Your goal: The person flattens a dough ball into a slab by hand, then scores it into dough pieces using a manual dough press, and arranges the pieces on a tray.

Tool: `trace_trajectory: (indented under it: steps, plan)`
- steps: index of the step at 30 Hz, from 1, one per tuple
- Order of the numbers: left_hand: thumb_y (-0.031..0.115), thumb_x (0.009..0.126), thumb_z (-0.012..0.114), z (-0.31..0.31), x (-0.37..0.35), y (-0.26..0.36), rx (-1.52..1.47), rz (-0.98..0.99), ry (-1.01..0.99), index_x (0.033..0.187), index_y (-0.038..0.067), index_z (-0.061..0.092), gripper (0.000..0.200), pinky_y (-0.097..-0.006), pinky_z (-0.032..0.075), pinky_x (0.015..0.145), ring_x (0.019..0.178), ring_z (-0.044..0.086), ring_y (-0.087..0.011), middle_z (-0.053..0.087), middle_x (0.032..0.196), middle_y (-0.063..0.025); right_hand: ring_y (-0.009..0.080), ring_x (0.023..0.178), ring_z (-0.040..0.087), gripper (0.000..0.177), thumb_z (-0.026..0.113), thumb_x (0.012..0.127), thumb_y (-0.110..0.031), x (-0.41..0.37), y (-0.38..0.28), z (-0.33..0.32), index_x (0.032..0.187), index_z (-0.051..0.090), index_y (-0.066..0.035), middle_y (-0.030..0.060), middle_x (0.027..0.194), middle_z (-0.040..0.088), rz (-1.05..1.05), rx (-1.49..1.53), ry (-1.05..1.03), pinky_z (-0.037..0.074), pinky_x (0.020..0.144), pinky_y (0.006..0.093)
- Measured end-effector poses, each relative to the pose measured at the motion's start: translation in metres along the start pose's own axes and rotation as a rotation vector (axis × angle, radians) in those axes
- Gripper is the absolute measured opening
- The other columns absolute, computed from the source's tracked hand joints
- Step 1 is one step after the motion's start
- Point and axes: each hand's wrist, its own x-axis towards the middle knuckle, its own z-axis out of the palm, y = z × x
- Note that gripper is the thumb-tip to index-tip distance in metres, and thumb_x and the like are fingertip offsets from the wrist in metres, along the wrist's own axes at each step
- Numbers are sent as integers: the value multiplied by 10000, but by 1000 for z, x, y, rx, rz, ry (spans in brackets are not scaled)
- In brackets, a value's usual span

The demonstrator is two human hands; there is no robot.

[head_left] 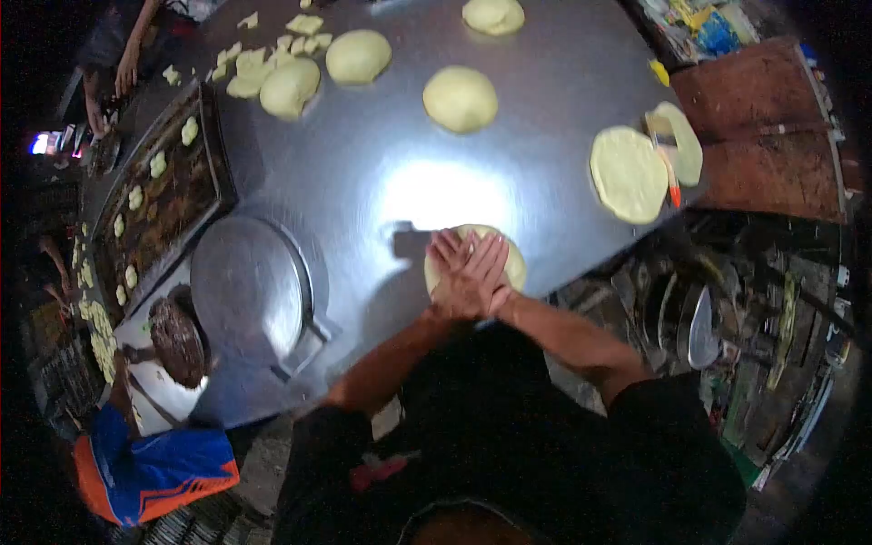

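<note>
Both of my hands are pressed flat, one across the other, on a round of pale dough near the table's front edge. My left hand seems to lie on top, its fingers stretched out to the upper right. Partly covered beneath it, my right hand has its fingers pointing to the upper left. The dough shows around the hands as a rim. Farther back sits a smooth dough ball. To the right are a flattened dough disc and a brush with a red-orange handle tip.
More dough balls and small dough pieces lie at the far left of the metal table. A dark tray holds several small pieces. Nearby are a round metal lid, a bowl of brown filling and other people's arms.
</note>
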Motion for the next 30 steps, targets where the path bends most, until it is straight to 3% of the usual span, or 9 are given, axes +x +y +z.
trace_trajectory:
  steps: [3,5,13,15,21,23,25,27,30]
  plan:
    - [392,846,531,-16,16,-41,-563,-93,-704,1367,-13,455,664,-529,81,1160,1388,294,-350,424,1435,-182,266,1459,36,730,288,947,-575,16,24,1,1513,101,-153,92,1584,17,27,-348,-360,96,1165,526]
    - [457,986,281,12,26,-57,-350,173,-816,1492,28,161,674,-448,-22,1178,1453,43,-317,91,1563,-186,279,1455,69,707,299,956,-535,35,39,-17,1513,112,-140,95,1581,57,5,-262,-420,82,1160,544]
    - [529,955,372,-47,-27,-78,-196,-2,-1123,1456,-89,83,846,-505,60,1167,1437,62,-391,71,1523,-301,301,1457,56,646,470,924,-369,54,45,-51,1502,212,-240,106,1576,111,90,-181,-476,3,1153,571]
    - [560,921,447,-37,-47,-83,-252,65,-684,1421,-97,225,855,-536,89,1158,1425,105,-417,133,1521,-282,316,1458,25,631,526,911,-372,55,53,-54,1481,283,-253,106,1580,86,51,-117,-471,-18,1143,580]
    - [463,792,677,-101,-40,-46,-288,90,-846,1408,148,397,746,-573,217,1110,1371,264,-417,226,1483,-290,306,1458,41,557,487,946,-384,-40,16,-84,1461,340,-233,109,1578,97,319,-139,-503,-11,1148,554]
    - [397,819,659,-101,-22,-62,-393,107,-986,1341,149,488,603,-508,307,1089,1328,371,-386,372,1420,-272,291,1451,117,552,508,936,-385,-40,18,-92,1439,386,-191,156,1548,198,254,-30,-484,65,1171,492]
    - [272,874,602,-77,-6,-94,-507,-385,-753,1143,89,614,325,-429,501,855,1020,604,-347,642,1053,-191,318,1351,359,452,525,926,-365,-23,36,-101,1303,537,-117,199,1424,412,324,50,-392,269,1118,457]
    - [271,880,599,-58,11,-85,-165,-342,-302,952,35,603,247,-467,505,772,940,594,-392,621,1035,-214,363,1132,552,389,596,873,-355,-11,32,-90,1121,620,-57,176,1228,583,538,-25,152,444,941,444]
    - [286,828,661,-29,26,-78,-390,-459,-634,866,32,562,275,-461,502,698,843,630,-370,642,944,-229,362,960,611,378,686,791,-364,0,36,-70,960,645,-28,145,1068,647,754,74,152,481,816,442]
